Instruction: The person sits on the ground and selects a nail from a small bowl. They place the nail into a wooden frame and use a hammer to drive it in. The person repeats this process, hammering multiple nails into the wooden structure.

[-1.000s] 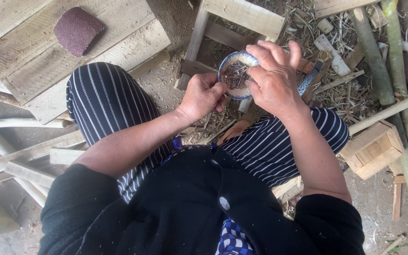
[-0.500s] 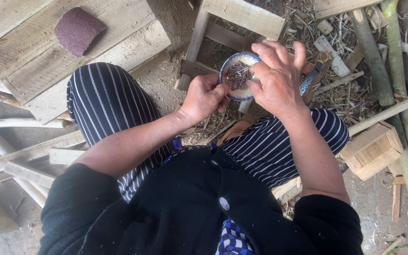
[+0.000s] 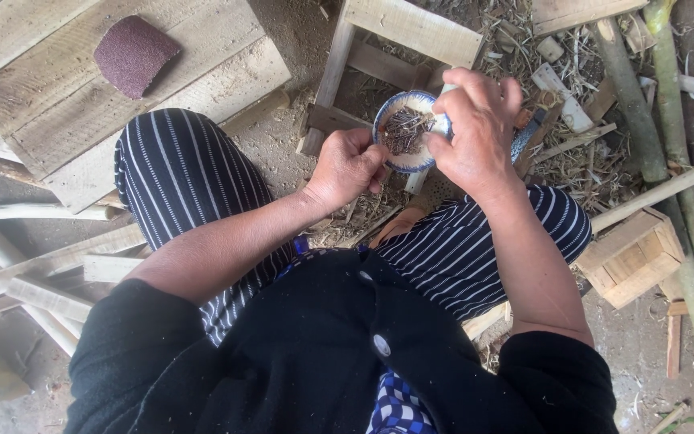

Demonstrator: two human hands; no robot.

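**Two hands at a small bowl of nails**

The person sits low over a dirt floor littered with shavings, knees in striped trousers spread to either side. Between the knees, both hands meet at a small blue-and-white bowl [image 3: 407,128] filled with dark, thin nails [image 3: 403,128]. The bowl sits against the lower rail of a pale wooden frame [image 3: 411,28] that stands on the ground just ahead.

The left hand [image 3: 347,165] is curled into a loose fist at the near left rim of the bowl, its grip narrow, thumb and fingertips pinched together; whether it pinches the rim or something small I cannot tell. The right hand [image 3: 475,133] arches over the bowl's right side, fingers bent down and bunched at the rim, its grip closed on that edge, with a small pale piece showing just above its fingertips.

Up to the left lies a plank surface [image 3: 82,104] with a scrap of maroon sandpaper [image 3: 132,52] on it. To the right, a small wooden box [image 3: 632,253] rests on the ground near long green bamboo poles [image 3: 668,104]. Cut pale sticks [image 3: 42,265] lie heaped by the left knee.
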